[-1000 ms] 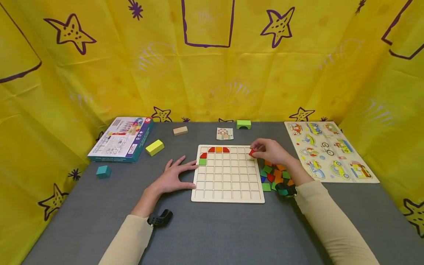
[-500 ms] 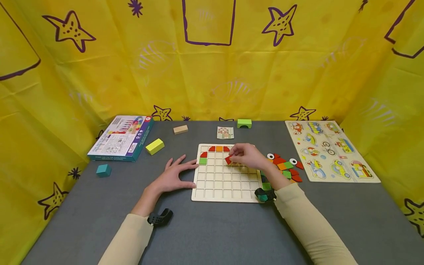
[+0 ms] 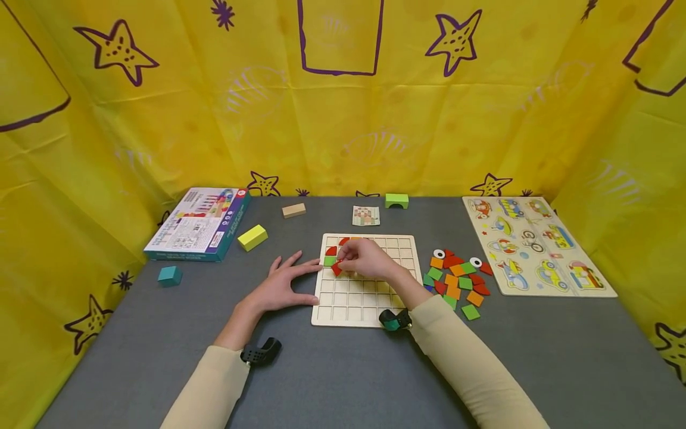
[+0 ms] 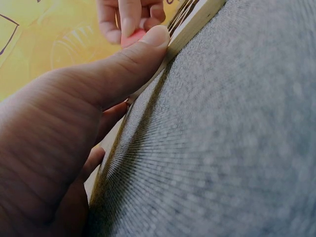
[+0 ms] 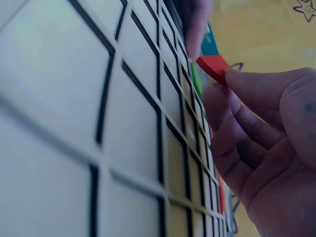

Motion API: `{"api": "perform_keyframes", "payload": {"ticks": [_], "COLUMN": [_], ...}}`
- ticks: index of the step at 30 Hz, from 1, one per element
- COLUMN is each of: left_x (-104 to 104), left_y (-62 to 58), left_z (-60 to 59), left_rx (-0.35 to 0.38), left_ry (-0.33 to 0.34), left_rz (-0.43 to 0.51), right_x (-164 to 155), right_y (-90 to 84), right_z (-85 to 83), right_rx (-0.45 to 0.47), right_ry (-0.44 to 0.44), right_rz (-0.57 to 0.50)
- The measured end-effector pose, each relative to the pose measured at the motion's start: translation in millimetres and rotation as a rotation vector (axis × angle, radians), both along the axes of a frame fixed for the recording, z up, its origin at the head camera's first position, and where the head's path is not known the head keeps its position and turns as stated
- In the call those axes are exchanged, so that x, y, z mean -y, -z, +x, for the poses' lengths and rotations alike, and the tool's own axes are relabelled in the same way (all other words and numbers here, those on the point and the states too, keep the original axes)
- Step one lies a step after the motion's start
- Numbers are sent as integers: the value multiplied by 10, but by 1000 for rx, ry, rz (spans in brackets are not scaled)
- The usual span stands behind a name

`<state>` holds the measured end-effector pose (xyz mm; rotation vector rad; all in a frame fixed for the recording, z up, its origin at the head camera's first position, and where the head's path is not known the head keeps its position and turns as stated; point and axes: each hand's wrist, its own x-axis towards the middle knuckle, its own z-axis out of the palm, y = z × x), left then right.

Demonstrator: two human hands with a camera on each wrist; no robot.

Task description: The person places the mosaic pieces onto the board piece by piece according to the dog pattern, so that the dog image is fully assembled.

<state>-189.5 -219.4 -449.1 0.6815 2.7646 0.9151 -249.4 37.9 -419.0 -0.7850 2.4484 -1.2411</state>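
Yellow star-printed cloth walls you in on three sides, and your work sits on a grey table [image 3: 332,381]. At its centre lies the grid board [image 3: 370,310], and only the board's 11 o'clock corner is filled: a few red and orange pieces along the top row and a green square [image 3: 329,261] under them. I judge you are near the start, since nearly every cell is bare and a pile of loose pieces [image 3: 455,279] waits at the board's 3 o'clock side.

Your right hand [image 3: 363,260] pinches a red piece [image 3: 336,269] between thumb and fingertips, just above the cells beside the green square, at 5 o'clock from it. The piece is tilted, not flat; in the head view one corner points toward 7 o'clock. Whether it has a long axis I cannot tell, as your fingers cover part of it.

Your left hand [image 3: 280,288] rests flat with fingers spread, thumb against the board's 9 o'clock edge.
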Motion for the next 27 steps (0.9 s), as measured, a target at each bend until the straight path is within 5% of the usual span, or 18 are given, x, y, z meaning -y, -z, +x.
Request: {"api": "perform_keyframes", "payload": {"ticks": [12, 27], "left_x": [11, 3], "left_y": [-3, -7], "left_z": [-5, -8], "left_rx": [10, 11], "left_ry": [-4, -3], "left_rz": [9, 17], "right_x": [208, 271], "right_y": [-9, -21], "right_z": [56, 87], "right_rx": [-17, -107], "right_ry": [23, -63], "right_rz": [132, 235]}}
